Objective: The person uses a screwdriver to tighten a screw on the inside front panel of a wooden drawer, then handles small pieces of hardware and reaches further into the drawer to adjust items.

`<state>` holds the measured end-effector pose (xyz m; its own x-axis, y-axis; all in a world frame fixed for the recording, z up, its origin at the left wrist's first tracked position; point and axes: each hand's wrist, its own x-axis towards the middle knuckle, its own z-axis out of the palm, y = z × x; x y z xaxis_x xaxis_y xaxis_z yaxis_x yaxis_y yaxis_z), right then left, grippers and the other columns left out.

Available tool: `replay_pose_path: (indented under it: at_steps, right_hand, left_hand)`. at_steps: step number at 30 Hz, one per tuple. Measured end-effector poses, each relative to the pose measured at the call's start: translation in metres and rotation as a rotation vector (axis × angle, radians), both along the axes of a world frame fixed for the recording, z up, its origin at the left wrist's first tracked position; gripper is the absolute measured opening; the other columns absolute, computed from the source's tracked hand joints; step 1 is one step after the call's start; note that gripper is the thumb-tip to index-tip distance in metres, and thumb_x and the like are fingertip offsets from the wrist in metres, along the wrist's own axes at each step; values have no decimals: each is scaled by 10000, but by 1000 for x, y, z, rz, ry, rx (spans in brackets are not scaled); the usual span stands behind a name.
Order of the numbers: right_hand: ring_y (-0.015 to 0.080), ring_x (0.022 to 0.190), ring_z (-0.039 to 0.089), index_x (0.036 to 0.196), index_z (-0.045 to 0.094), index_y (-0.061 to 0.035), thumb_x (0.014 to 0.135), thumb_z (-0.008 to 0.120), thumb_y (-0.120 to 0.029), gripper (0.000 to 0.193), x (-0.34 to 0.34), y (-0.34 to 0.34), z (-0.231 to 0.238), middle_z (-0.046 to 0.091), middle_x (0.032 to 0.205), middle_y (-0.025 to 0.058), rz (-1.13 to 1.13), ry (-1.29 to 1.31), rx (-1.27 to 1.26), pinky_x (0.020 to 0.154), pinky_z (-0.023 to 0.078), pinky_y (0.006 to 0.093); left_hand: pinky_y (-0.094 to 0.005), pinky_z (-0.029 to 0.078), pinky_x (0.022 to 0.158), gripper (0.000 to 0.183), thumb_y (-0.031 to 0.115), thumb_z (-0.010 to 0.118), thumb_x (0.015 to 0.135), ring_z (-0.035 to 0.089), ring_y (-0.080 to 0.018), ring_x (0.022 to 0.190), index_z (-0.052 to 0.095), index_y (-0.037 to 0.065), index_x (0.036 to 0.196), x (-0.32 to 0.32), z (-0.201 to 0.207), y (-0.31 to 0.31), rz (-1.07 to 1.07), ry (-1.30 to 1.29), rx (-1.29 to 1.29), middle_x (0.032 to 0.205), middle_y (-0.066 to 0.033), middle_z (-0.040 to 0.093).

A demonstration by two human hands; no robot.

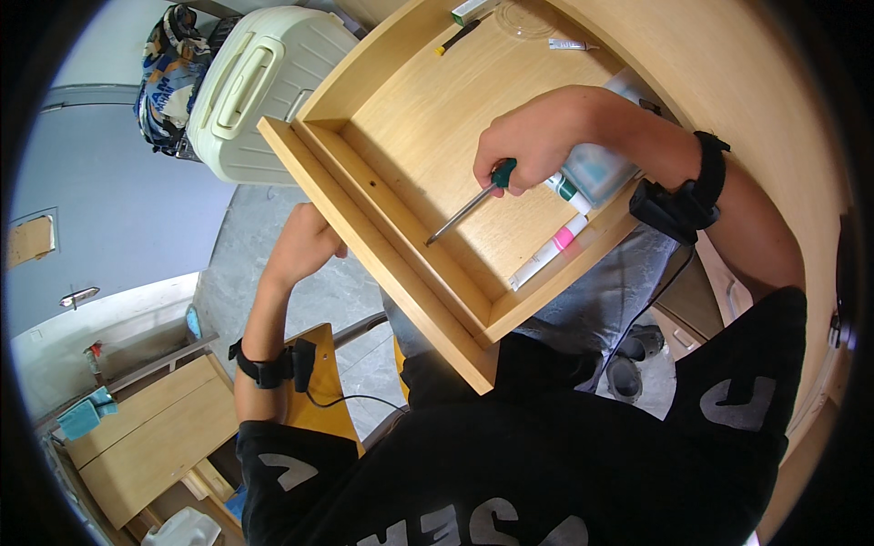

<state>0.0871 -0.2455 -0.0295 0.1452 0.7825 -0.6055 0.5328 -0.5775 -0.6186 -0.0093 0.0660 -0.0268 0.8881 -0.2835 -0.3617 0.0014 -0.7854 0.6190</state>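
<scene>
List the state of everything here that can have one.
Light wooden drawer, open
Green-handled metal screwdriver, gripped, tip at the drawer's inner front
Right hand, closed around the handle
Left hand, by the drawer's outer front; partly hidden
White tube with pink band, lying in the drawer
Black-and-yellow slim tool, lying in the drawer
Clear plastic box, partly hidden; lid unclear
Pale green plastic case, apparently shut

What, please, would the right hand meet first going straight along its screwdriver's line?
The screwdriver in the right hand likely meets the drawer's inner front panel, perhaps touching it now; depth is unclear.
</scene>
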Motion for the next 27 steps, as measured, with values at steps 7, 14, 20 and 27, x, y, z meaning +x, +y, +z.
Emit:
replay_pose_path:
  at_steps: [7, 14, 20, 27]
  right_hand:
    - [326, 866, 636, 976, 669, -45, 774, 673, -82, 205, 4, -7, -14, 681, 867, 150, -14, -102, 161, 725, 485, 412]
    - [389, 732, 647, 710, 652, -71, 593, 673, -107, 124, -5, 4, -10, 650, 713, 157, 176, -682, 297, 635, 501, 488]
    - [395, 732, 647, 787, 654, -64, 656, 670, -116, 143, -15, 8, -12, 643, 722, 166, 97, -646, 373, 626, 510, 498]
    - [386, 785, 661, 768, 692, 9, 647, 730, -153, 206, -4, -4, -15, 664, 760, 208, 65, -496, 305, 702, 530, 468]
  left_hand:
    - [-302, 510, 558, 178, 28, 502, 848, 624, -165, 586, 652, -58, 890, 5, -1, -5, -27, -45, -61, 670, -122, 646]
    - [-445, 521, 802, 230, 85, 577, 819, 646, -402, 905, 662, 3, 1017, 11, -7, 6, -181, -255, 17, 969, -220, 678]
    - [-497, 520, 700, 214, 206, 558, 875, 633, -424, 776, 670, 36, 942, -6, -16, 22, -289, -282, 155, 847, -235, 660]
    - [-513, 501, 653, 290, 282, 543, 912, 616, -430, 704, 643, 16, 850, -4, -8, 15, -331, -247, 172, 745, -234, 636]
